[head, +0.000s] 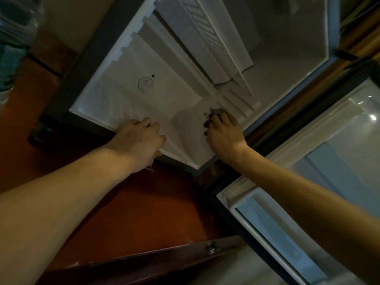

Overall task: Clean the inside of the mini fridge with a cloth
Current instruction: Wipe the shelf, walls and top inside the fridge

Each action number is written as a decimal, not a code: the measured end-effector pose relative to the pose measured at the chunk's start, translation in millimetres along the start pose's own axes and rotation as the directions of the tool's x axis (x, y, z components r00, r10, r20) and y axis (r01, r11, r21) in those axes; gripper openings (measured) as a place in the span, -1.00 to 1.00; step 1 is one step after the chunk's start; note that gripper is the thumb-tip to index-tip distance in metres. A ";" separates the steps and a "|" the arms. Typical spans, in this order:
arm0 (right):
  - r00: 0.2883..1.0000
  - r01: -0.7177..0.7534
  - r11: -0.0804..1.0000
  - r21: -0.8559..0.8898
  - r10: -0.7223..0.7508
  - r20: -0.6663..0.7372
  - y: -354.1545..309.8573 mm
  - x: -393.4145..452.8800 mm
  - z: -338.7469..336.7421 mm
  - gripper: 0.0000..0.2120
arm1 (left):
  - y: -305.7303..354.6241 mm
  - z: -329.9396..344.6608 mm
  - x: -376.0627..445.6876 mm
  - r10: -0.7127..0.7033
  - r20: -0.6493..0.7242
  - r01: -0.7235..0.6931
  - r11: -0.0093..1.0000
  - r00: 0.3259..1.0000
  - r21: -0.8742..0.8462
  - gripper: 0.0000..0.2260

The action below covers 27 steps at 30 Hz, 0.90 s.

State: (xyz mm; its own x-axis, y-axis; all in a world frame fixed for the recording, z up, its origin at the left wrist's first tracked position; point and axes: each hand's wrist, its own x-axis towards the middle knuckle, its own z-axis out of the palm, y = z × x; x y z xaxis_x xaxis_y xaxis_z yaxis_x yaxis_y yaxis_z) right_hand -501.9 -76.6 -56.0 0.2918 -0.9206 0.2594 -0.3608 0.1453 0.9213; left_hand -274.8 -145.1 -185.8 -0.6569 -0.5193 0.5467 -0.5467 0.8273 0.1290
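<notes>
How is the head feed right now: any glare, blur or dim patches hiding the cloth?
Head view: dim and warm-tinted overall; the cloth under the right hand is small, dark and soft-edged. Bright glare spots sit on the open door liner at right. Wide-angle tilt skews the mini fridge; the upper left corner is blurred. The left hand reads clearly.

fridge (164, 83): white inside, door (320, 161) open at right | cloth (217, 112): small, grey, bunched, on fridge floor near front-right corner

2 bare forearms, no sleeves; dark-painted nails on right hand (223, 132).
</notes>
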 end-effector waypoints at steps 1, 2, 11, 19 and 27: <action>1.000 0.013 1.000 0.001 -0.013 0.015 0.3 -9.9 -7.9 -0.80 | -0.3 0.0 -0.1 -0.001 0.002 0.001 1.000 1.000 -0.006 -0.65; 0.999 0.018 1.000 0.003 -0.018 0.037 1.3 -20.0 -15.4 -0.79 | -0.6 0.0 -0.3 -0.003 0.000 0.003 1.000 1.000 -0.013 -0.65; 0.999 0.048 0.999 -0.006 -0.048 -0.002 4.0 0.1 -5.7 -0.78 | 1.6 -1.2 0.6 -0.010 0.015 0.011 1.000 1.000 -0.016 -0.65; 0.996 -0.049 0.999 0.023 0.047 0.078 -5.4 64.4 45.4 -0.76 | 0.3 1.8 3.1 0.011 -0.010 -0.011 1.000 1.000 0.004 -0.66; 0.998 -0.054 0.999 0.010 0.053 0.046 0.7 7.3 -3.8 -0.77 | -1.1 1.5 -2.0 -0.002 0.013 0.002 1.000 1.000 -0.001 -0.65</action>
State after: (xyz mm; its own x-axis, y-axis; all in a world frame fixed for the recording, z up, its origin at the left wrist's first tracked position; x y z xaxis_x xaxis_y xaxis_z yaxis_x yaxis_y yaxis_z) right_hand -496.7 -81.8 -52.3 0.2309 -0.9273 0.2945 -0.3846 0.1910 0.9031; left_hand -273.6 -145.2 -188.3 -0.6629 -0.5235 0.5353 -0.5474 0.8266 0.1306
